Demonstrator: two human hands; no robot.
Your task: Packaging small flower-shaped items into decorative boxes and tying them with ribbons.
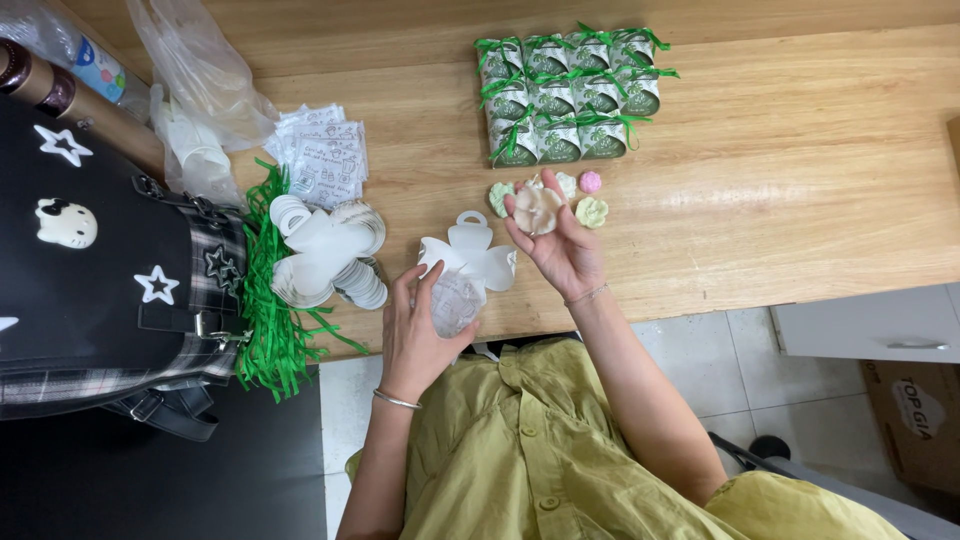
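Observation:
My left hand (415, 335) grips a small clear packet (455, 300) that rests on a flat white flower-shaped paper cutout (470, 255) near the table's front edge. My right hand (560, 245) is palm up and holds a cream flower-shaped piece (538, 207) in its fingers. Around that hand lie loose small flower pieces: a pale green one (500, 195), a pink one (590, 181) and a light green one (592, 212).
A block of several wrapped favour boxes with green ribbons (570, 95) stands at the back. A stack of white cutouts (325, 255), printed paper slips (325, 150), shredded green paper (270, 310), plastic bags (195, 90) and a black bag (90, 260) fill the left side of the wooden table (800, 180).

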